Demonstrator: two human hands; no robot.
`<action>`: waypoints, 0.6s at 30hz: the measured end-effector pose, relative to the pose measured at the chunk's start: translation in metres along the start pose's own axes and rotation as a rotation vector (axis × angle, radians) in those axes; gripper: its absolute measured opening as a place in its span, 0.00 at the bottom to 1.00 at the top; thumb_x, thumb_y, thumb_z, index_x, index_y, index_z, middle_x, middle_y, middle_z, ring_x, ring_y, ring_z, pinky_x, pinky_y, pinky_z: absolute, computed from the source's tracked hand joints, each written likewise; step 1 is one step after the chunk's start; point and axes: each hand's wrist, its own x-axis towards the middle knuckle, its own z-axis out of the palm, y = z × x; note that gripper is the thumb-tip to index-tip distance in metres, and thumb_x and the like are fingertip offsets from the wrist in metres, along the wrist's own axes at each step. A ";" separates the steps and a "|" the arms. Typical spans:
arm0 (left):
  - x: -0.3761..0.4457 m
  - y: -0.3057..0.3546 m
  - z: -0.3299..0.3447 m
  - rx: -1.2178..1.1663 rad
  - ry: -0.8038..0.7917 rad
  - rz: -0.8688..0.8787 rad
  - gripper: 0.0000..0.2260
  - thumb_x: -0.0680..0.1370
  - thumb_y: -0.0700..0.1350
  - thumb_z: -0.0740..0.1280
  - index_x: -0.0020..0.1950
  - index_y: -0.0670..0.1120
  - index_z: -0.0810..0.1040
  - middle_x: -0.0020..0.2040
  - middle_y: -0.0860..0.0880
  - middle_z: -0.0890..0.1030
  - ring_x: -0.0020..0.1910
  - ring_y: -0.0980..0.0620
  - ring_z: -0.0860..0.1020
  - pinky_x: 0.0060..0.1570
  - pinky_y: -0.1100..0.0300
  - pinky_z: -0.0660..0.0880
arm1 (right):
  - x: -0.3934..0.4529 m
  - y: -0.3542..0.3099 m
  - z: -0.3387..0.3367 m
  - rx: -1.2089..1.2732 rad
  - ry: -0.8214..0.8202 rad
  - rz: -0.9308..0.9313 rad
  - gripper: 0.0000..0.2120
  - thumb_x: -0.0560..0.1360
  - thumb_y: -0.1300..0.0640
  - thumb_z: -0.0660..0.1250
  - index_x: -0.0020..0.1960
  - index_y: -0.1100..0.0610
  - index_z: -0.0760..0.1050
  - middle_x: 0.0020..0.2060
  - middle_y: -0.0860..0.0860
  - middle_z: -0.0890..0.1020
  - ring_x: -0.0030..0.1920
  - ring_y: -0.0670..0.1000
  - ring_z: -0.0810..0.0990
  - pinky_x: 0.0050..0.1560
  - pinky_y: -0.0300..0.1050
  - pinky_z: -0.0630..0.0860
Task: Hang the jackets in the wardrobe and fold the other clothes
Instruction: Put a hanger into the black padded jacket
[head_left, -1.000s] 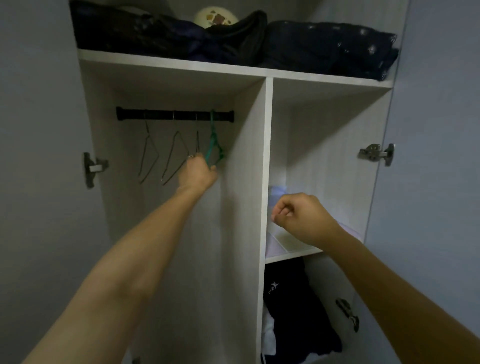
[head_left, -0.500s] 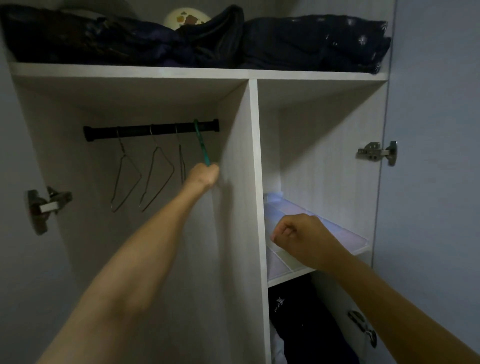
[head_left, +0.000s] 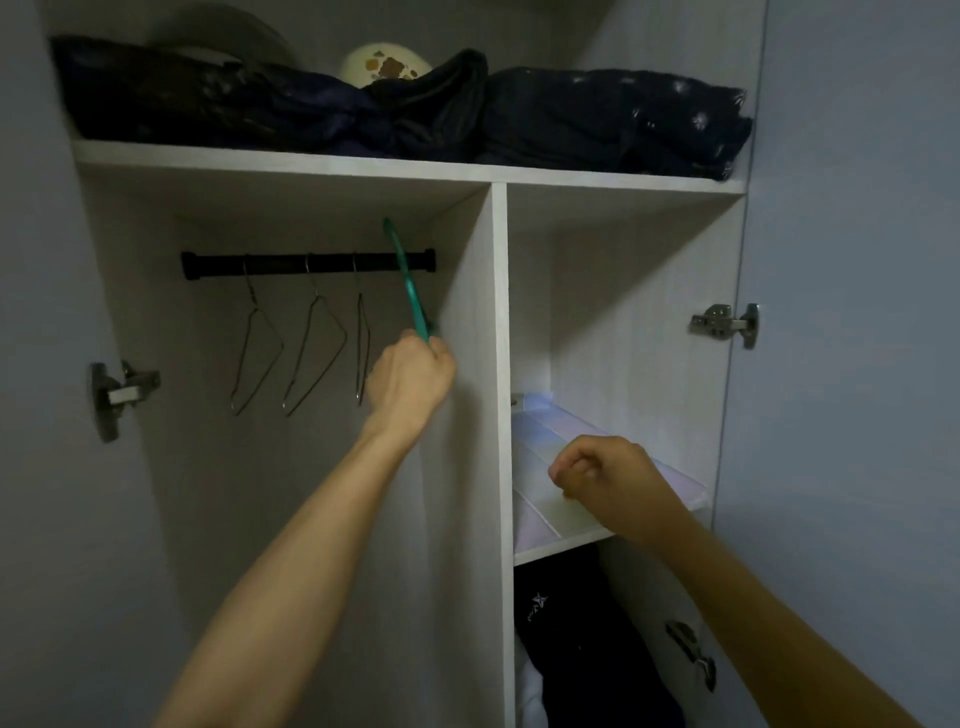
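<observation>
My left hand (head_left: 411, 378) grips a green plastic hanger (head_left: 408, 283) inside the wardrobe's left compartment. The hanger's hook end stands above the black rail (head_left: 306, 263), lifted off it and tilted. Three bare wire hangers (head_left: 311, 353) hang from the rail to the left of my hand. My right hand (head_left: 605, 478) is curled in a fist holding nothing, in front of the middle shelf (head_left: 561, 545) of the right compartment. No jacket is in view.
Dark folded clothes (head_left: 613, 122) and a pale round object (head_left: 384, 62) fill the top shelf. Dark garments (head_left: 582, 639) lie below the middle shelf. Both wardrobe doors stand open, with metal hinges (head_left: 724, 323) on each side. A vertical divider (head_left: 500, 415) splits the compartments.
My left hand has lifted the green hanger off the rail, its hook now above the bar. My right hand has dropped slightly, still a fist.
</observation>
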 end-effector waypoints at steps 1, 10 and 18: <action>-0.021 0.002 -0.001 -0.013 0.020 0.001 0.14 0.82 0.49 0.55 0.55 0.40 0.73 0.57 0.37 0.80 0.50 0.38 0.78 0.40 0.54 0.66 | -0.011 0.001 -0.003 0.009 0.016 0.003 0.14 0.75 0.69 0.63 0.39 0.55 0.81 0.35 0.48 0.83 0.38 0.51 0.82 0.47 0.45 0.79; -0.218 0.011 0.014 -0.261 -0.048 -0.141 0.12 0.83 0.48 0.55 0.53 0.40 0.69 0.46 0.38 0.79 0.43 0.37 0.78 0.41 0.48 0.74 | -0.139 0.010 -0.018 0.037 -0.020 0.094 0.06 0.76 0.70 0.67 0.43 0.64 0.82 0.36 0.49 0.83 0.36 0.41 0.82 0.42 0.32 0.77; -0.385 0.002 0.031 -0.471 -0.242 -0.400 0.05 0.84 0.44 0.57 0.50 0.44 0.65 0.38 0.49 0.74 0.40 0.43 0.77 0.32 0.57 0.65 | -0.280 0.030 -0.004 0.086 -0.056 0.379 0.04 0.77 0.61 0.69 0.45 0.59 0.82 0.36 0.49 0.83 0.37 0.44 0.81 0.41 0.29 0.74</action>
